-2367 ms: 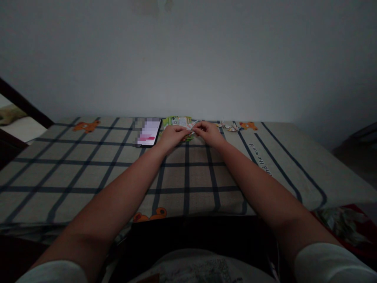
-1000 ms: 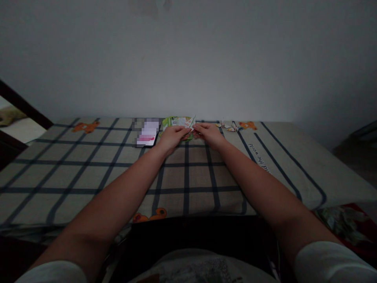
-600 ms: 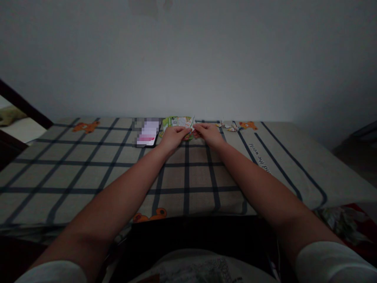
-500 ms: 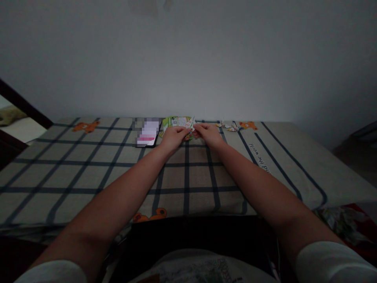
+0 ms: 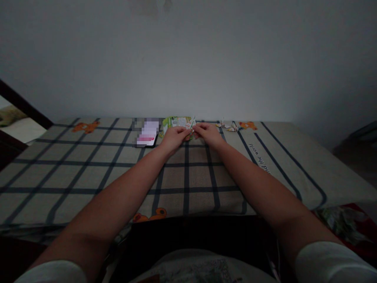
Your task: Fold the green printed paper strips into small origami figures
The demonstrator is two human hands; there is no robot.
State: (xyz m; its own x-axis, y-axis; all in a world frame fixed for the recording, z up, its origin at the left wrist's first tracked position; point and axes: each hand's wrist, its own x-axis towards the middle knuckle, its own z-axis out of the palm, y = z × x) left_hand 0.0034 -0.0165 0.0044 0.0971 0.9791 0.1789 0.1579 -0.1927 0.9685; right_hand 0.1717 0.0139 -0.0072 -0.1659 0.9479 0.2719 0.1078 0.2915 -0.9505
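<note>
Near the far edge of the table, both hands meet at a small piece of folded printed paper (image 5: 192, 123), whitish with green and red marks. My left hand (image 5: 173, 138) pinches its left side between thumb and fingers. From the right, my right hand (image 5: 209, 133) pinches the same paper, fingertips almost touching the left ones. Just behind the hands lies a green printed packet (image 5: 169, 122), partly covered by the left hand and the paper. The paper's lower part is hidden by my fingers.
A phone (image 5: 150, 133) with a blurred lit screen lies left of the packet. Small folded patterned paper pieces (image 5: 231, 127) rest to the right. A checked cloth with bear prints covers the table (image 5: 197, 177), which meets a plain wall (image 5: 188, 70) at the back.
Almost nothing differs. The fingers of both hands have shifted very slightly around the folded paper, and its upright tip has moved a little.
</note>
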